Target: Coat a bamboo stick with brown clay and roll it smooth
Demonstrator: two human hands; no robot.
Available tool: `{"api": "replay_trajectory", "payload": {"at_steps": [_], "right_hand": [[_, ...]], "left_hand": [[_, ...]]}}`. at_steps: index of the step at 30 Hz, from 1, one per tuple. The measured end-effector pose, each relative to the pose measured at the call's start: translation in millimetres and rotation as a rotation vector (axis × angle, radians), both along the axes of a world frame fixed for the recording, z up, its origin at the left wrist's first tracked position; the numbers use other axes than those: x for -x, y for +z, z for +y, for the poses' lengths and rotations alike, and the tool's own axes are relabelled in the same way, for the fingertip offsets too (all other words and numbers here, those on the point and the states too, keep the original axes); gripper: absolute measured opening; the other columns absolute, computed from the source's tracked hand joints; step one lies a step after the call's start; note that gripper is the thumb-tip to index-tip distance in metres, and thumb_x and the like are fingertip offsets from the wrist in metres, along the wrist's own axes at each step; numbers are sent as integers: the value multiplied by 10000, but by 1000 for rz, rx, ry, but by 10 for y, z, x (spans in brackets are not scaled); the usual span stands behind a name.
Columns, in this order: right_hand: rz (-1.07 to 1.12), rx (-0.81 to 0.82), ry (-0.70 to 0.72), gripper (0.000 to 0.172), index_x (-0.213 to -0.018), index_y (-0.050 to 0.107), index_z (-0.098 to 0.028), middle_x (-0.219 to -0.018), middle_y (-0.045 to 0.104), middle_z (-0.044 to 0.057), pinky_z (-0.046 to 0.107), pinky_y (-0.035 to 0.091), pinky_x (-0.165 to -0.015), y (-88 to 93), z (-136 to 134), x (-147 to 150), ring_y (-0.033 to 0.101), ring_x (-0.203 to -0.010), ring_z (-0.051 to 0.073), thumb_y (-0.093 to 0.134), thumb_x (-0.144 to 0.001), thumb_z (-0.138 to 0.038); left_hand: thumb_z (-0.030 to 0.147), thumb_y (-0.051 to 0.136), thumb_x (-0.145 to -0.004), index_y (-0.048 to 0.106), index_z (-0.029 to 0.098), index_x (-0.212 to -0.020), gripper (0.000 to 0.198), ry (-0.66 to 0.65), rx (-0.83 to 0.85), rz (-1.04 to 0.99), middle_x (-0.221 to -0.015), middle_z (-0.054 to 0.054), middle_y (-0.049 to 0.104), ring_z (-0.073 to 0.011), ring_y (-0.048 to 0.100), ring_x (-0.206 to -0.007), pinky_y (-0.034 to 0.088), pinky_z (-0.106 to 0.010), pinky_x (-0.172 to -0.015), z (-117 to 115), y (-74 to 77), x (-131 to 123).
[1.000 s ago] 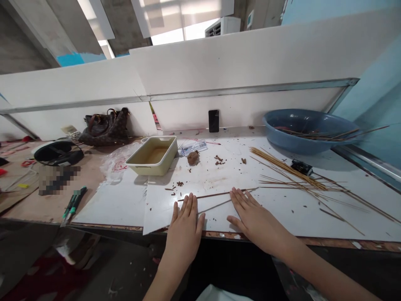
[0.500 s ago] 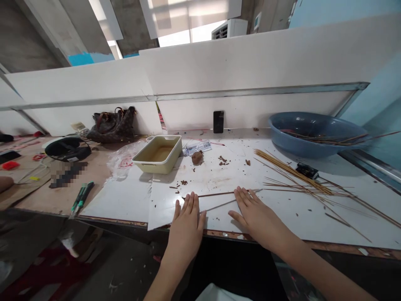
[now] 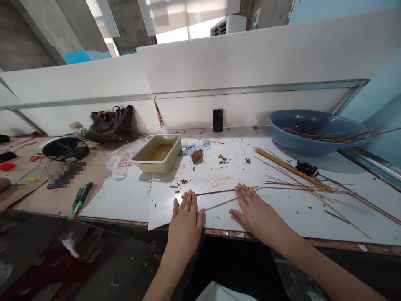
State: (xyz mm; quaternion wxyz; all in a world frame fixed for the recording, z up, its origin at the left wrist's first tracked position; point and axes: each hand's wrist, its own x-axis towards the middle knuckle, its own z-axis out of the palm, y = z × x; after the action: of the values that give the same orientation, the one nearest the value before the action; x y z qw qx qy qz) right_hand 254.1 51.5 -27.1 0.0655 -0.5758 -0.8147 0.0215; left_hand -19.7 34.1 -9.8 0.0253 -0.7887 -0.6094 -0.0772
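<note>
My left hand (image 3: 184,221) lies flat on the white board, fingers stretched out over the left end of a thin brown stick (image 3: 216,192). Over that stick's right part rests my right hand (image 3: 258,213), also flat with the fingers extended. A thin grey strip (image 3: 221,204) runs at a slant between the hands, nearer to me. Beyond them sits a brown clay-like lump (image 3: 197,156), with small brown crumbs (image 3: 184,182) scattered around. On the right, a bundle of thin tan sticks (image 3: 291,169) lies fanned out near several loose ones.
A cream plastic tub (image 3: 156,166) stands left of the lump. The large blue basin (image 3: 313,144) at back right holds long sticks. A phone (image 3: 218,120) leans on the partition. Farther left are green-handled pliers (image 3: 82,196), a handbag (image 3: 109,125) and a plastic bag (image 3: 122,159).
Both flat hands have shifted very slightly forward with the brown stick under them. The view has moved a little; the other things stay where they were.
</note>
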Motion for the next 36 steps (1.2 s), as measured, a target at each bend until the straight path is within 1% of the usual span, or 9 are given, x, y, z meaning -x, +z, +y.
{"api": "replay_trajectory", "payload": {"at_steps": [2,9,13,16,18,24,26,33,36], "right_hand": [[2,17,-2,967,-1679,321,16,-1740,297,258,511,224,-1362,10,-8,-8,293,-1638,346,206,-1075,-731],[21,103,-9,934,-1708,228,2,-1754,281,239,513,185,-1369,220,382,30,250,-1653,342,197,-1087,-695],[30,-5,29,917,-1730,161,-42,-1748,301,224,550,234,-1356,43,157,-49,305,-1633,358,197,-1091,-698],[23,-43,44,915,-1718,210,-20,-1740,303,245,541,263,-1349,-54,-52,-111,311,-1630,356,222,-1095,-691],[20,-24,47,910,-1706,258,-14,-1739,305,246,527,260,-1351,-34,-67,-117,305,-1634,344,219,-1097,-689],[-11,97,-29,935,-1663,305,70,-1737,279,271,492,209,-1365,244,317,8,271,-1644,339,207,-1098,-670],[-10,81,-39,936,-1660,315,69,-1732,293,271,490,212,-1364,274,347,28,278,-1642,337,202,-1098,-671],[-11,-9,3,955,-1658,339,51,-1740,270,256,489,259,-1352,45,-128,-85,290,-1635,339,167,-1090,-698],[-2,21,-2,953,-1667,328,36,-1742,273,249,484,251,-1354,72,-86,-85,298,-1634,333,193,-1086,-707]], "left_hand": [[389,300,-1142,395,89,-1663,609,2,25,5,-1733,-153,366,-298,335,-1633,258,-580,-1343,4,5,13],[344,342,-1131,459,97,-1630,568,47,127,1,-1709,-171,408,-311,347,-1627,209,-614,-1347,482,291,-43],[381,329,-1133,404,69,-1656,614,39,77,1,-1725,-167,373,-313,330,-1634,234,-602,-1347,235,132,12],[419,293,-1141,372,85,-1675,635,18,21,-13,-1732,-151,365,-309,334,-1633,257,-604,-1340,-11,-26,82],[419,294,-1141,374,84,-1674,634,9,2,-20,-1727,-155,375,-308,344,-1629,261,-605,-1338,-29,-57,103],[323,352,-1112,487,86,-1607,565,44,43,-22,-1689,-188,436,-337,380,-1610,211,-665,-1328,508,160,25],[311,340,-1113,501,86,-1596,557,46,37,-23,-1679,-194,452,-345,390,-1605,191,-687,-1323,579,185,19],[399,298,-1134,393,121,-1673,614,40,2,-25,-1735,-123,379,-341,234,-1665,204,-660,-1332,86,-60,201],[372,289,-1129,411,149,-1671,599,72,37,-20,-1737,-107,380,-344,205,-1672,186,-666,-1333,130,-12,184]]}}
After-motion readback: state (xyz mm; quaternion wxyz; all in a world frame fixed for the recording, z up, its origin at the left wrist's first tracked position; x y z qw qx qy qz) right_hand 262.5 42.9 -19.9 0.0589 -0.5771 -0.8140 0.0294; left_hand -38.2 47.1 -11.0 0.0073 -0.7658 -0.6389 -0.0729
